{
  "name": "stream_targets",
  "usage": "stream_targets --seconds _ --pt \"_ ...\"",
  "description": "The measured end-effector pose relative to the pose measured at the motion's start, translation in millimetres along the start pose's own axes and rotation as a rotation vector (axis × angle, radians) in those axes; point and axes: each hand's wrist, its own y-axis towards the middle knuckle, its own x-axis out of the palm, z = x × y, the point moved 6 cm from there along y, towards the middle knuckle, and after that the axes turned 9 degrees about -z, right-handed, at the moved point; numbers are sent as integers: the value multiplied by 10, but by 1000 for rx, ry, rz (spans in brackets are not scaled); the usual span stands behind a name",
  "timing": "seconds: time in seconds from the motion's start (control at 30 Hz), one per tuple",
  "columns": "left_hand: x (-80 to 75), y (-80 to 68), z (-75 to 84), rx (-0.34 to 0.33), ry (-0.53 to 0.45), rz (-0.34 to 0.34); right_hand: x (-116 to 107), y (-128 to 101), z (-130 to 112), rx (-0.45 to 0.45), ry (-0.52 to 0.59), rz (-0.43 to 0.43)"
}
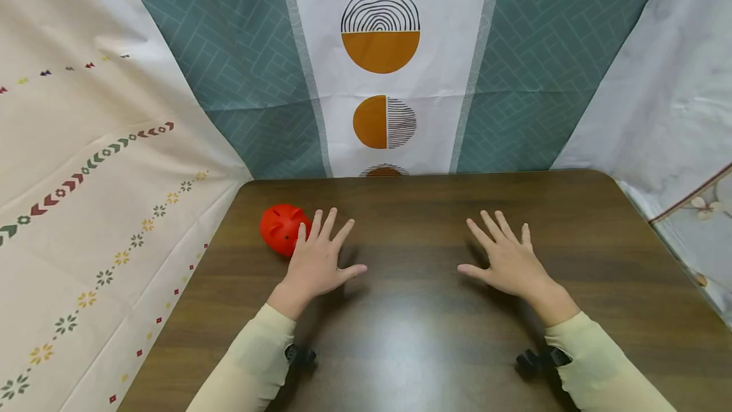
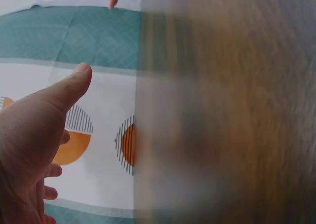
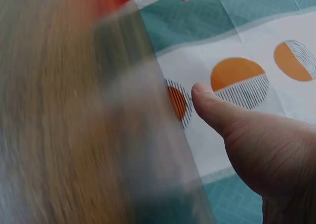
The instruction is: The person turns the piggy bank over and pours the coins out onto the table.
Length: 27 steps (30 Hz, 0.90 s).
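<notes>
Left grip (image 1: 316, 260), right grip (image 1: 510, 262) splayed wide, empty; left partly hides red piggy bank (image 1: 280, 229).

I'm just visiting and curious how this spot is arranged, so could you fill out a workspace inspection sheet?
Surface: brown wood-grain table, with a bright reflection on its near part.
Job's things: red piggy bank, on the table's far left part.
Clutter: nothing seen.
Hands: left hand spread, holding nothing, partly hiding the piggy bank in the head view, contact unclear; right hand spread, holding nothing.
Cables: nothing seen.
Surroundings: green-and-white cloth with orange circles behind; cream patterned cloth left; whitish cloth right.
</notes>
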Motion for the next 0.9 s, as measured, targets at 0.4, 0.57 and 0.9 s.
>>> stream_targets --seconds 0.4,0.57,0.9 --pt "-293 -201 -292 -13 92 38 106 215 -525 -129 3 -13" --pt "-370 -272 -542 -32 85 48 151 262 -732 -213 36 25" --pt "-389 -326 -1009 -40 55 114 99 484 -1163 -399 73 111"
